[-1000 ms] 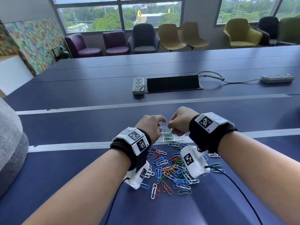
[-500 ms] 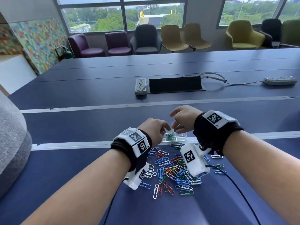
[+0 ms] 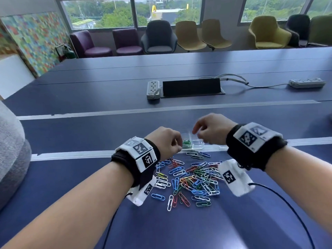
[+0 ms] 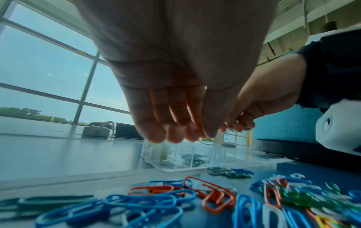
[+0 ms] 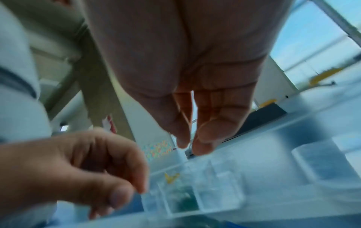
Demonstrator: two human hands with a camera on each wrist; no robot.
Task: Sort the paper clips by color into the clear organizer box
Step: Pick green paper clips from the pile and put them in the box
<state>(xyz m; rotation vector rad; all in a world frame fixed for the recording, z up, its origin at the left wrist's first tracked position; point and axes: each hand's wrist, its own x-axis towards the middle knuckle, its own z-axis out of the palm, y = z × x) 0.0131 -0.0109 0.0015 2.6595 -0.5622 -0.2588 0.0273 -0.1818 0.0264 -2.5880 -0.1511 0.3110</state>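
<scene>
The clear organizer box (image 3: 197, 145) sits on a pale strip just beyond a mixed pile of colored paper clips (image 3: 194, 180). One compartment holds green clips (image 3: 186, 143), and the right wrist view shows a yellow clip (image 5: 171, 177) in another. My left hand (image 3: 177, 147) hovers at the box's near left corner, fingers curled with the thumb against them (image 4: 195, 135). No clip shows between them. My right hand (image 3: 199, 135) hangs over the box's far side. Its thumb and fingers (image 5: 190, 146) point down a little apart, with nothing seen between them.
A clear lid-like piece (image 3: 222, 147) lies right of the box. Farther back on the blue table are a white power strip (image 3: 152, 88), a black cable hatch (image 3: 191, 87) and a second power strip (image 3: 307, 83). A grey padded shape (image 3: 10, 150) fills the left edge.
A second ago my hands met fingertip to fingertip over the box. They have since drawn apart, with the right hand moving up and to the far side. The left hand has stayed by the near corner.
</scene>
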